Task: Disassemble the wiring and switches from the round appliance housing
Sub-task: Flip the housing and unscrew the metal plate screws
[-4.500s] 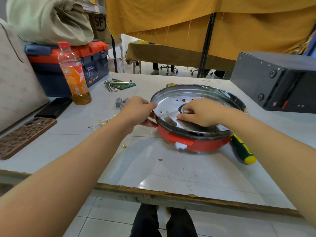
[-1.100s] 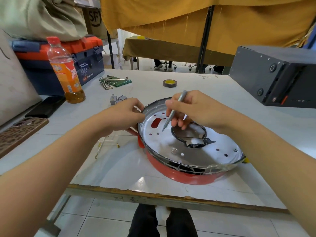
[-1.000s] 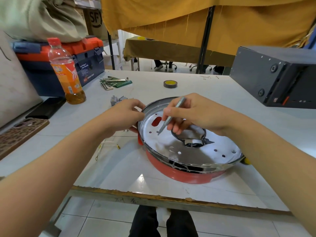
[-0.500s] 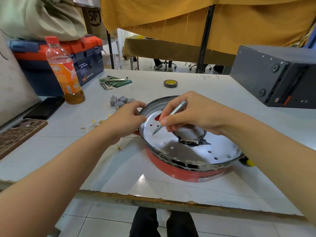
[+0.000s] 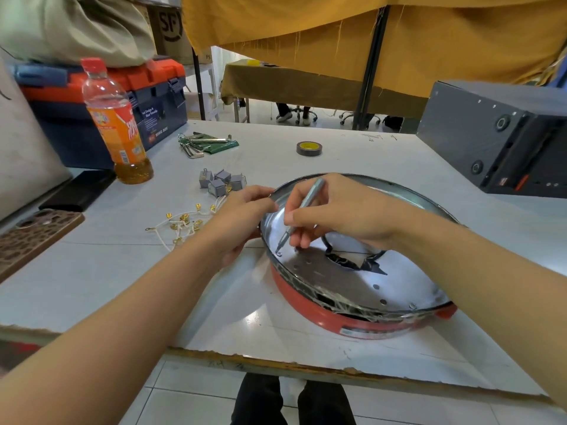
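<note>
The round appliance housing [image 5: 352,314] lies on the white table, a red shell with a shiny perforated metal plate on top and a ragged hole at its middle. My right hand [image 5: 340,210] holds a slim silver screwdriver [image 5: 299,214] like a pen, its tip down on a small screw near the plate's left edge. My left hand [image 5: 245,213] grips the housing's left rim. Left of the housing lie loose white wires with gold terminals [image 5: 181,223] and several small grey switches [image 5: 219,182].
An orange drink bottle [image 5: 118,124], a blue and orange toolbox [image 5: 144,99], hex keys [image 5: 202,144] and a tape roll [image 5: 309,148] stand further back. Two phones [image 5: 33,237] lie at left. A grey box [image 5: 503,139] sits at right. The chipped table edge [image 5: 276,363] runs near me.
The housing was pulled closer and turned; my right hand took up the screwdriver and lowered its tip to the plate's left edge. My left hand shifted along the left rim.
</note>
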Demonstrator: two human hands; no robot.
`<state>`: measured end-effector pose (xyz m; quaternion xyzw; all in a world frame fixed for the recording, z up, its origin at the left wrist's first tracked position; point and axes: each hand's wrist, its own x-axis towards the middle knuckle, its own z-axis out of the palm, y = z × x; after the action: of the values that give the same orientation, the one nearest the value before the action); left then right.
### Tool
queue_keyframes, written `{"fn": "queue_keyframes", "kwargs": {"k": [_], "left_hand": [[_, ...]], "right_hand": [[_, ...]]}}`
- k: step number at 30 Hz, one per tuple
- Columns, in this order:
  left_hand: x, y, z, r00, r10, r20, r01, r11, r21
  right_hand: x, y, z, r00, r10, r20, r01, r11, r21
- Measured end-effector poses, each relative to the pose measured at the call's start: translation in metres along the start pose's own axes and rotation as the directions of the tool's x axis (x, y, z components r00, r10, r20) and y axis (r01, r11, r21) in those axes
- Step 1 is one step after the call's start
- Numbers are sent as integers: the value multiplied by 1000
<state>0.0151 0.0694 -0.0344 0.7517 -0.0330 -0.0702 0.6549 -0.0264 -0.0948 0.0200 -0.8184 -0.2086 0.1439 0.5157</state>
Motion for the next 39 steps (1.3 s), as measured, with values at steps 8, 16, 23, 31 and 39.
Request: {"fn": "queue_keyframes", "kwargs": {"k": [8,16,23,31,39], "left_hand": [[-2,-10,11,999,26,-48,-36,974,-223],[1,-13,11,998,44,-51,-54,972,-229],[0,-13,12,996,73,-41,-80,970,-231],[-1,-14,12,989,139,-44,-145,959,-242],[-3,-12,14,991,121,-52,-131,955,-266]], "right_hand": [[3,6,-1,1000,-1,-18,1,1000,-13],[4,5,1,999,-24,-24,23,997,-72],[7,-6,3,999,-18,-45,5,965,-262],[12,-8,18,998,6,-68,-15,992,-124],[7,-3,10,1000,-21,3,21,991,-136]]}}
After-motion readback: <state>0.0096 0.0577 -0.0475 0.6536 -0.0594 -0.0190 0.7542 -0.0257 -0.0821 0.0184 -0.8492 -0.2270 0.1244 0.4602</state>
